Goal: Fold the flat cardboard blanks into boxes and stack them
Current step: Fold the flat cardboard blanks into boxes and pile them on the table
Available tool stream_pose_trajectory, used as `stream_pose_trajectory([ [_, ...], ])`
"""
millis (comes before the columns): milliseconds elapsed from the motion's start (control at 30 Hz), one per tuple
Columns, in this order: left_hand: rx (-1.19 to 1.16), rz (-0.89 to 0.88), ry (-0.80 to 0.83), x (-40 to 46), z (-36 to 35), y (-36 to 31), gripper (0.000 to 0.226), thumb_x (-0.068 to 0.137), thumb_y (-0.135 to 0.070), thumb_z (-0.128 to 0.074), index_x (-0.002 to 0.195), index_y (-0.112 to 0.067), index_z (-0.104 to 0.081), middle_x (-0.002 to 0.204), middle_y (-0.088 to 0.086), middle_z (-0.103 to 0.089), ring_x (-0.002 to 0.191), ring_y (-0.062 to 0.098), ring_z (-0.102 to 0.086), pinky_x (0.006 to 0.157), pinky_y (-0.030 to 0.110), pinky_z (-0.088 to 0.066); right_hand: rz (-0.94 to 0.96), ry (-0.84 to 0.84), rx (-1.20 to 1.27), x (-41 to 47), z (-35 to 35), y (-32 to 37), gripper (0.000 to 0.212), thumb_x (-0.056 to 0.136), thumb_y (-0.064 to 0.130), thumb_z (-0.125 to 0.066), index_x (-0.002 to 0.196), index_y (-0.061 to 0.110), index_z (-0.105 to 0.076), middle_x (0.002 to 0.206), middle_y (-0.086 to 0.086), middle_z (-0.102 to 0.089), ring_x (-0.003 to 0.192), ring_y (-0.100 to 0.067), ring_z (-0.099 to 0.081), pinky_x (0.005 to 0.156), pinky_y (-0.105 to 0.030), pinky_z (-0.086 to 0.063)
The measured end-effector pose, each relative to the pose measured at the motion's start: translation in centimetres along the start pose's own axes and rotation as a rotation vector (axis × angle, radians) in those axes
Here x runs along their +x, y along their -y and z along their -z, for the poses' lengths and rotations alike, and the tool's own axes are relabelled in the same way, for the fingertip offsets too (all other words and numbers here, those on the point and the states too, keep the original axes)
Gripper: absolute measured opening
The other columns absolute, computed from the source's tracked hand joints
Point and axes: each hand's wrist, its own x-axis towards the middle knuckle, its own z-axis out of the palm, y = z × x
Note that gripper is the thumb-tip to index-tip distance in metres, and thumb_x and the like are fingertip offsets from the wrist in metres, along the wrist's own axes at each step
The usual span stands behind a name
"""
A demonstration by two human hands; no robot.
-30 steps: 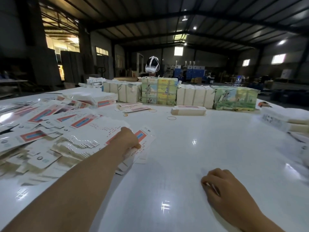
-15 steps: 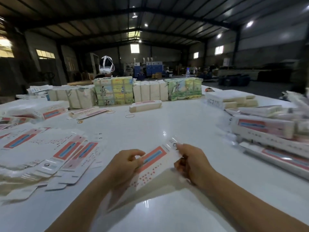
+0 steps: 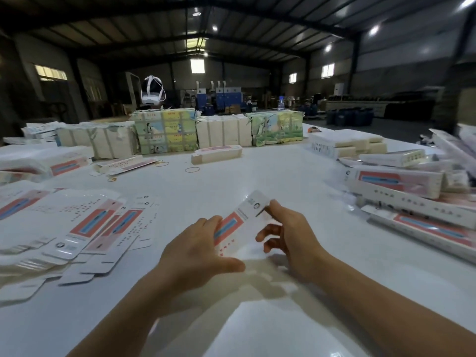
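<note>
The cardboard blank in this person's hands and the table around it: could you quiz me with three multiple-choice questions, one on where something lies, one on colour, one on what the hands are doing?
1. Where is the pile of flat blanks?
A. the person's left
B. the person's right
C. on the floor

2. What colour is the stripe on the held blank?
A. green with yellow
C. black
B. red with blue

3. How is that blank held?
A. lying untouched
B. between both hands
C. by one hand only

Answers:
1 A, it fans out left of the left hand.
2 B, the printed band shows it.
3 B, the right hand pinches its far end.
</note>
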Motion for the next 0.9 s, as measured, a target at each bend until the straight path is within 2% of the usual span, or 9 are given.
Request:
stream_pose_trajectory([
  [133, -0.455, -0.006, 0.171, 0.5, 2.5, 0.9, 0.05, 0.045, -0.068, -0.065, 0.088, -0.044, -0.064, 0.08, -0.017, -0.067, 0.075, 0.001, -0.065, 0.057, 0.012, -0.049, 0.285, 0.095, -0.277, -1.2, -0.5, -0.3, 0.023, 0.093, 0.049, -0.049, 0.107, 0.042, -0.066, 0.111, 0.009, -0.053, 0.082, -0.005, -0.057, 0.065, -0.021, -0.05],
  [200, -0.646, -0.024, 0.277, 0.6, 3.5, 1.8, 0.064, 0.048, -0.068, -0.066, 0.101, -0.032, -0.066, 0.088, -0.007, -0.071, 0.08, 0.012, -0.069, 0.063, 0.021, -0.053, 0.331, 0.164, -0.392, -1.5, -1.0, -0.2, 0.022, 0.089, 0.053, -0.047, 0.11, 0.058, -0.053, 0.112, 0.022, -0.044, 0.095, 0.004, -0.051, 0.077, -0.014, -0.048],
  [300, -0.713, -0.078, 0.41, 0.8, 4.1, 3.3, 0.081, 0.055, -0.074, -0.066, 0.116, -0.022, -0.062, 0.103, 0.004, -0.07, 0.088, 0.024, -0.069, 0.069, 0.027, -0.053, 0.307, 0.165, -0.324, -1.4, -1.3, 0.2, 0.016, 0.08, 0.043, -0.049, 0.093, 0.042, -0.058, 0.118, 0.012, -0.046, 0.103, -0.002, -0.051, 0.078, -0.017, -0.048],
  [433, -0.689, -0.113, 0.53, 1.1, 4.7, 4.1, 0.072, 0.058, -0.076, -0.066, 0.111, -0.027, -0.067, 0.111, 0.008, -0.068, 0.092, 0.027, -0.067, 0.07, 0.028, -0.053, 0.349, 0.229, -0.269, -1.7, -1.1, 0.4, 0.011, 0.074, 0.023, -0.061, 0.066, 0.02, -0.054, 0.105, 0.003, -0.054, 0.095, -0.008, -0.054, 0.079, -0.025, -0.052],
  [600, -0.63, -0.146, 0.578, 0.9, 5.2, 4.1, 0.065, 0.059, -0.069, -0.068, 0.108, -0.025, -0.068, 0.108, 0.003, -0.07, 0.089, 0.023, -0.068, 0.071, 0.024, -0.053, 0.354, 0.312, -0.304, -1.9, -1.1, 0.5, 0.031, 0.083, -0.001, -0.066, 0.08, 0.028, -0.075, 0.104, 0.016, -0.056, 0.103, -0.007, -0.055, 0.081, -0.022, -0.051],
  [700, -0.561, -0.11, 0.641, 0.1, 6.0, 3.3, 0.079, 0.052, -0.071, -0.072, 0.11, -0.019, -0.066, 0.108, 0.002, -0.07, 0.09, 0.02, -0.068, 0.076, 0.026, -0.052, 0.252, 0.337, -0.292, -1.8, -1.3, 0.5, 0.043, 0.084, -0.003, -0.064, 0.063, 0.033, -0.075, 0.088, 0.02, -0.062, 0.087, -0.002, -0.061, 0.073, -0.018, -0.05],
  [767, -0.393, -0.067, 0.483, -0.1, 6.8, 2.2, 0.06, 0.056, -0.066, -0.07, 0.105, -0.031, -0.07, 0.098, -0.006, -0.072, 0.086, 0.015, -0.069, 0.075, 0.024, -0.051, 0.209, 0.248, -0.323, -1.5, -1.6, 0.3, 0.041, 0.085, 0.003, -0.065, 0.056, 0.03, -0.072, 0.084, 0.012, -0.066, 0.077, -0.007, -0.063, 0.064, -0.021, -0.05],
  [833, 0.014, 0.034, 0.085, 0.1, 6.9, 1.2, 0.055, 0.067, -0.065, -0.067, 0.116, -0.042, -0.061, 0.1, -0.016, -0.07, 0.086, 0.01, -0.066, 0.075, 0.027, -0.05, 0.173, 0.112, -0.296, -1.3, -1.8, 0.1, 0.031, 0.087, 0.01, -0.064, 0.06, 0.021, -0.074, 0.082, 0.002, -0.07, 0.07, -0.011, -0.066, 0.055, -0.023, -0.05],
  [900, 0.575, -0.067, -0.349, 0.2, 5.6, -0.1, 0.072, 0.074, -0.072, -0.053, 0.136, -0.039, -0.041, 0.124, -0.014, -0.059, 0.109, 0.014, -0.056, 0.098, 0.038, -0.039, 0.129, 0.0, -0.226, -1.1, -1.8, 0.1, 0.027, 0.089, 0.012, -0.063, 0.065, 0.012, -0.075, 0.08, 0.0, -0.072, 0.064, -0.012, -0.067, 0.049, -0.022, -0.048],
])
